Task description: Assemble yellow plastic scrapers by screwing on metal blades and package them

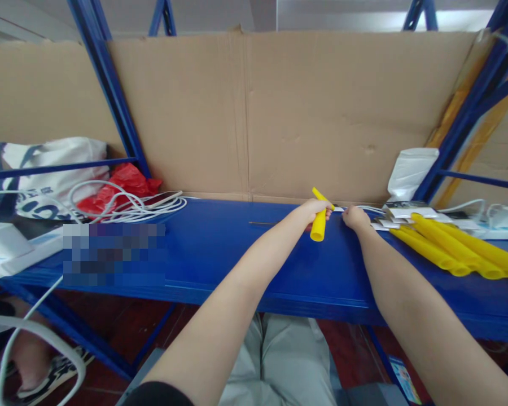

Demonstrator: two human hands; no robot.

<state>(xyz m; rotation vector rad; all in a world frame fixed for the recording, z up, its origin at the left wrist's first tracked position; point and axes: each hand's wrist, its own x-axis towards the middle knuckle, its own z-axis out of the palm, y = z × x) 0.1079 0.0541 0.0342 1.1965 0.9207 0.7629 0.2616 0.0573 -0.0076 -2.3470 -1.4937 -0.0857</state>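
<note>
Yellow tube (318, 226) in the left hand (315, 206)

The right hand (355, 217) curls just beside it, its grip hidden, over the blue table (220, 254). More yellow tubes (452, 248) lie to the right; coiled white cable (152, 207) sits far left. Cardboard (305, 113) stands along the far edge.

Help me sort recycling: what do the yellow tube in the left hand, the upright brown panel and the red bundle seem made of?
Yellow tube: probably smooth, satin plastic, evenly coloured, with a round open end.
Brown panel: cardboard, matte, judging by its creases and ragged top edge.
Red bundle: likely thin plastic film, slightly glossy, given its crinkled folds.
</note>
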